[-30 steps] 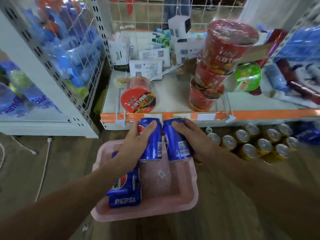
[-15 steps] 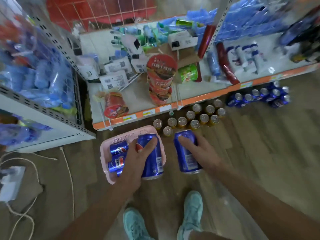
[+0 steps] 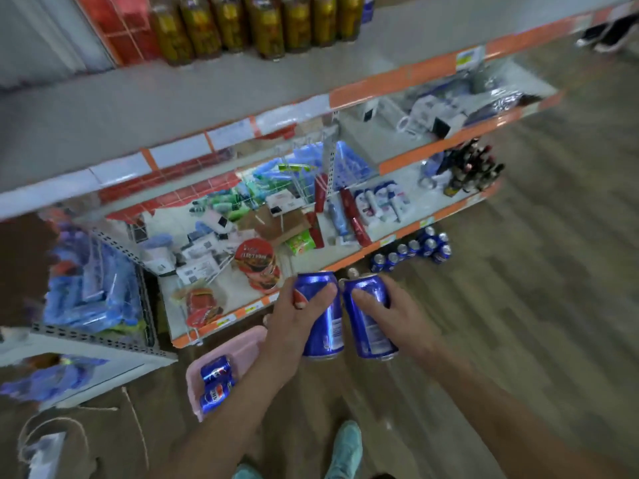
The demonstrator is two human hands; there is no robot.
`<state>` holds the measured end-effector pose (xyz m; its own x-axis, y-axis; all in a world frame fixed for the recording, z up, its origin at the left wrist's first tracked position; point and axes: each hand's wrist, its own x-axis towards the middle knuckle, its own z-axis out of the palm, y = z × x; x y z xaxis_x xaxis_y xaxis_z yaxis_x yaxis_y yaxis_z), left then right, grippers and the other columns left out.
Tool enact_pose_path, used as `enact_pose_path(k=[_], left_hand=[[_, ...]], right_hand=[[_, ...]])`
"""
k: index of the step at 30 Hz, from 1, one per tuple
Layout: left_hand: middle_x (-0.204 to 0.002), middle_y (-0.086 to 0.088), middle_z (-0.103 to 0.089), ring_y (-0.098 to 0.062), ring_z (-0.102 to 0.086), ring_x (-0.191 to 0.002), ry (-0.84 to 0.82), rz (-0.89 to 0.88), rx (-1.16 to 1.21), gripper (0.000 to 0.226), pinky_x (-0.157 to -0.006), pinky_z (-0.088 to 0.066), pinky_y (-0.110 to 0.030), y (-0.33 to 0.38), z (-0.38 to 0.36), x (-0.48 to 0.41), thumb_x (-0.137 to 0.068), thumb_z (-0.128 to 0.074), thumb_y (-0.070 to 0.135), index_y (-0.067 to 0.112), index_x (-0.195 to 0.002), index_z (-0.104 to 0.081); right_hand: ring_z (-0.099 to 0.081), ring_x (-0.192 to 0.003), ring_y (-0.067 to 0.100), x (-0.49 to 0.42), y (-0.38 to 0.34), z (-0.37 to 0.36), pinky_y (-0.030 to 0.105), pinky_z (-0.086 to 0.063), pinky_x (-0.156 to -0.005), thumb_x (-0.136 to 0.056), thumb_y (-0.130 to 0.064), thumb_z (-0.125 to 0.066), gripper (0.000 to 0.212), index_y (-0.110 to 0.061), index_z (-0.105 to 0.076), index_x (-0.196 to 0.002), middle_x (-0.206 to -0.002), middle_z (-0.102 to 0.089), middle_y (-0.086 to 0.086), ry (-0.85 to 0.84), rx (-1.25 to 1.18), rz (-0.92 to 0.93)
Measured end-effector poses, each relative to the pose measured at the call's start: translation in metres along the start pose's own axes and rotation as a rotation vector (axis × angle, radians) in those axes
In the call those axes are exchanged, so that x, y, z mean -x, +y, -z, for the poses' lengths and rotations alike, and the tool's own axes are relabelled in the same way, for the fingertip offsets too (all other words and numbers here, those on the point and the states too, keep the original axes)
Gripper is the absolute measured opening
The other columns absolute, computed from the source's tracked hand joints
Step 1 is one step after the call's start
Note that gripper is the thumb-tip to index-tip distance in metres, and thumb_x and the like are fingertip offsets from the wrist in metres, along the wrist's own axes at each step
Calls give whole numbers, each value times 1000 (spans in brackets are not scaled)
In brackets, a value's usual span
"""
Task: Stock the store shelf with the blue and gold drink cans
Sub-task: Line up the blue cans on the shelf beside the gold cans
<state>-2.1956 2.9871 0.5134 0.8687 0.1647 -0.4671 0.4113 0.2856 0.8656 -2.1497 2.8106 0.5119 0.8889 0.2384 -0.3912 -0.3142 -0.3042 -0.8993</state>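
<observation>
Left can (image 3: 323,319) and right can (image 3: 371,319), both blue, held up side by side and almost touching, tops tipped away toward the shelving. Both in the air just in front of the orange edge of the lowest shelf (image 3: 401,233), above the wooden floor (image 3: 518,305).

Left hand (image 3: 294,323) wrapped round the left can, thumb laid across its front near the top. Right hand (image 3: 397,312) curled round the right can in the same way, thumb on the front.

Below the left forearm, a pink basket (image 3: 238,344) on the floor, with more blue cans (image 3: 216,382) lying in its near end. Further right, a cluster of blue cans (image 3: 411,250) standing on the floor close against the shelf edge.

On the lowest shelf, stacked red noodle cups (image 3: 256,261) just beyond the left can, amid boxes and packets too blurred to tell. Dark bottles (image 3: 473,167) on the shelf's far right end. Jars (image 3: 242,25) in a row on the top shelf. Teal shoes (image 3: 345,447) at the bottom edge.
</observation>
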Motion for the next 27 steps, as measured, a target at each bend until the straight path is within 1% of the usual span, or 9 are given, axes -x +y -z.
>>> enact_pose_path(k=[1,5,7,10,14,18,22,24,27], left_hand=[[-106,0,-75,-24,-74,-94,-17,-20,-16,40,-82,-61,-44,13,-16,3,-73,-83,41,39,-106,-61],[-105,-4,-74,-24,-75,-89,-81,-127,-102,47,-77,-63,-41,58,-69,5,-78,-83,40,22,-116,-61],[-102,-4,-74,-26,-75,-86,-92,-158,-129,46,-75,-63,-43,78,-90,2,-76,-82,42,25,-114,-61],[-106,-11,-72,-32,-73,-89,-118,-197,-123,47,-78,-62,-49,108,-115,-13,-74,-86,43,32,-111,-59],[-101,-10,-72,-24,-75,-81,-148,-273,-115,41,-69,-63,-36,146,-140,-51,-79,-78,35,28,-114,-57],[-104,-7,-72,-24,-76,-84,-161,-325,-121,46,-74,-63,-41,179,-161,-100,-70,-78,46,36,-110,-56],[-104,-5,-71,-24,-74,-86,-175,-370,-136,44,-73,-63,-38,210,-181,-150,-72,-79,46,38,-109,-57],[-100,-1,-71,-20,-74,-82,-182,-382,-147,42,-69,-62,-33,223,-189,-174,-74,-79,45,37,-109,-57],[-102,-3,-72,-21,-74,-83,-181,-382,-156,51,-70,-63,-36,237,-203,-204,-67,-78,51,35,-110,-57]], right_hand=[[-69,-75,0,4,-12,14,14,-49,-64,-92,-35,-69,29,-19,-61,-114,-91,-73,-6,14,-20,14],[-70,-79,2,11,-56,66,17,-51,-66,-90,-37,-69,27,-22,-62,-111,-93,-73,-5,67,-32,87],[-70,-75,2,9,-77,89,17,-51,-62,-90,-38,-69,26,-22,-62,-109,-89,-72,-6,91,-20,115],[-72,-76,9,-3,-104,118,24,-55,-63,-88,-45,-69,30,-23,-61,-108,-89,-73,-4,131,3,161],[-71,-73,8,-34,-136,151,21,-52,-60,-88,-46,-69,35,-21,-60,-110,-88,-72,-5,174,-24,214],[-74,-81,13,-80,-163,179,28,-57,-68,-86,-50,-69,44,-21,-58,-117,-97,-74,-2,194,-14,247],[-72,-74,8,-126,-186,203,19,-53,-60,-90,-46,-68,36,-22,-58,-114,-91,-72,-5,234,17,256],[-71,-74,9,-148,-194,213,21,-52,-62,-89,-48,-69,38,-22,-57,-114,-89,-72,-4,241,20,257],[-71,-76,12,-178,-200,225,26,-54,-65,-89,-47,-69,37,-21,-57,-112,-93,-71,0,254,3,262]])
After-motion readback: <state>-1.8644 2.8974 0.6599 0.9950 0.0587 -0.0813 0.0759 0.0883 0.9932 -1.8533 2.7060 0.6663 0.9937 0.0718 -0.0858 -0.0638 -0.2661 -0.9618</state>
